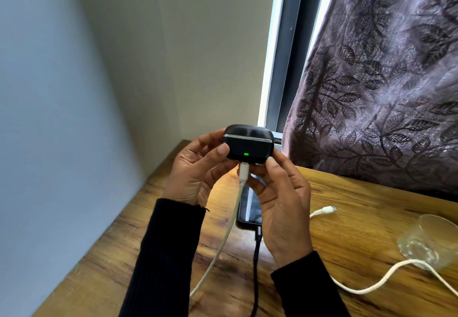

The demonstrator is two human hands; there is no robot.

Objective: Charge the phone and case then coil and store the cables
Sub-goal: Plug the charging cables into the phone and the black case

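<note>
From the head camera, both hands hold the case (pixel 248 143) up above the table (pixel 359 220), in front of the wall corner and the window. The left hand (pixel 198 170) pinches the case's left end, thumb on its front face and fingers curled behind; the right hand (pixel 282 200) pinches its right lower corner the same way, thumb tip on the edge. A white cable (pixel 230 220) is plugged into the bottom of the case and runs down off the near edge of the table, and a green light shows on the case front, so the case looks to be charging. Below the hands the phone (pixel 249 207) lies flat on the table, partly hidden by the right hand, with a black cable (pixel 256 262) in its near end; whether it is charging cannot be told. Another white plug (pixel 327 209) lies loose on the table to the right, near a clear cup (pixel 431 239) on its side, with white cord looping past it. So both plug-ins seem done; setting the case down, and later unplugging, coiling and storing the cables, are left.
</note>
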